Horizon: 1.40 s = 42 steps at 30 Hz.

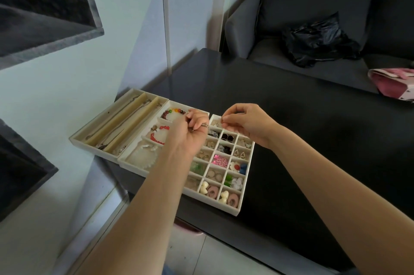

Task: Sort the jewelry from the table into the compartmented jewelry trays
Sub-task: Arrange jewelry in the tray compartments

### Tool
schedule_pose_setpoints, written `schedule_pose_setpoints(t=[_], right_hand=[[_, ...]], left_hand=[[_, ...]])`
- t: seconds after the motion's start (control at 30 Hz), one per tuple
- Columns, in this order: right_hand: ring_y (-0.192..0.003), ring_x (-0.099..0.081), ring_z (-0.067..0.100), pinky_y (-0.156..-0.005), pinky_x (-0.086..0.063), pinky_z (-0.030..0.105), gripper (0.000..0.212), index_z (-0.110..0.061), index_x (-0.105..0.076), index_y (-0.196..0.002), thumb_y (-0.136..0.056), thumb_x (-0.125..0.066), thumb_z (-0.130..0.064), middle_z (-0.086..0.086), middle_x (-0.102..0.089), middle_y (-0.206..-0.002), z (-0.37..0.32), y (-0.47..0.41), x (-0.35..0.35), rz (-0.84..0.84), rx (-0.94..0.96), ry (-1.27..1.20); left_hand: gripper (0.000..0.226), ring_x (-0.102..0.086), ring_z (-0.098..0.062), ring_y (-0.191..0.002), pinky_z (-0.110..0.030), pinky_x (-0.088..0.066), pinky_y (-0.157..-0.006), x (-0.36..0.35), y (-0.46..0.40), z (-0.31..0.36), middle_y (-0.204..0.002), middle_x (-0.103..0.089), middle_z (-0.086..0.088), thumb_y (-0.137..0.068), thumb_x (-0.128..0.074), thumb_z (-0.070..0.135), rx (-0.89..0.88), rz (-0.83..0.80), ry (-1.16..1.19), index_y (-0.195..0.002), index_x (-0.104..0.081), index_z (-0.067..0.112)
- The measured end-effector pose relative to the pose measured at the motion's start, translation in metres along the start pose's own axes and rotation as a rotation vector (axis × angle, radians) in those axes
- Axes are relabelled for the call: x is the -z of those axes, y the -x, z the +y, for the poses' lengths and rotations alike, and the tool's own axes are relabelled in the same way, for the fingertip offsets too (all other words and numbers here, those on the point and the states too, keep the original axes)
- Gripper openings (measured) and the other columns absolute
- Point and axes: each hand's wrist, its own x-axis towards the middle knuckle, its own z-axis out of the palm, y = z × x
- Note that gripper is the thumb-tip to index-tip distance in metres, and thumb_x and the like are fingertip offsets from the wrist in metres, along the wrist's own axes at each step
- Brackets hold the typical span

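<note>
I see both hands curled above the trays. The left hand [194, 127] has its fingers [197, 126] bent tight, a ring on one; whether they pinch anything I cannot tell. The right hand [243, 123] pinches something tiny between thumb and forefinger, too small to name. Three white trays sit side by side on the black counter [313, 140]: a grid tray [243, 187] under both hands, a bracelet tray [136, 158] left of the left fingers, and a necklace tray [89, 136] farthest left, its long slots running away from me.

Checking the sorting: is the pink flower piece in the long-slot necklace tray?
No, the pink flower piece lies in the small-grid tray.
</note>
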Motion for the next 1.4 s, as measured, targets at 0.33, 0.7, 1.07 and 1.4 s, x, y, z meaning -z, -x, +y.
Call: schedule_pose_setpoints(t=[0.33, 0.7, 1.07, 1.4], right_hand=[[-0.083, -0.067, 0.01, -0.078, -0.054, 0.025, 0.007, -0.011, -0.065, -0.087, -0.086, -0.064, -0.005, 0.005, -0.069, -0.089, 0.015, -0.043, 0.005, 0.15, 0.087, 0.493], [-0.088, -0.063, 0.019, -0.073, -0.054, 0.033, 0.01, -0.019, -0.067, -0.088, -0.09, -0.059, -0.012, 0.002, -0.065, -0.099, 0.022, -0.081, -0.004, 0.11, 0.122, 0.998], [-0.086, -0.064, 0.02, -0.078, -0.056, 0.036, 0.011, -0.013, -0.072, -0.09, -0.088, -0.063, -0.008, 0.005, -0.067, -0.098, 0.025, -0.095, -0.008, 0.088, 0.015, 1.031], [-0.081, -0.063, 0.02, -0.071, -0.056, 0.034, 0.013, -0.012, -0.067, -0.099, -0.089, -0.06, -0.007, 0.005, -0.064, -0.097, 0.032, -0.096, -0.016, 0.206, 0.063, 1.171]], left_hand=[[0.035, -0.03, -0.008, -0.03, -0.016, -0.026, -0.029, -0.007, 0.002, 0.01, -0.048, -0.037, 0.001, -0.097, -0.028, 0.007, -0.042, -0.019, 0.047, -0.065, -0.04, 0.012], [0.037, -0.029, -0.006, -0.032, -0.013, -0.025, -0.031, -0.009, -0.005, 0.008, -0.049, -0.037, 0.002, -0.097, -0.025, 0.003, -0.04, 0.026, -0.013, -0.064, -0.041, 0.012], [0.035, -0.03, -0.005, -0.034, -0.012, -0.026, -0.032, -0.012, -0.004, 0.008, -0.05, -0.038, 0.002, -0.098, -0.026, 0.005, -0.073, 0.049, -0.07, -0.067, -0.04, 0.012], [0.033, -0.03, -0.005, -0.033, -0.011, -0.025, -0.033, -0.013, -0.004, 0.006, -0.05, -0.039, 0.001, -0.098, -0.027, 0.006, -0.061, 0.065, -0.07, -0.067, -0.041, 0.012]])
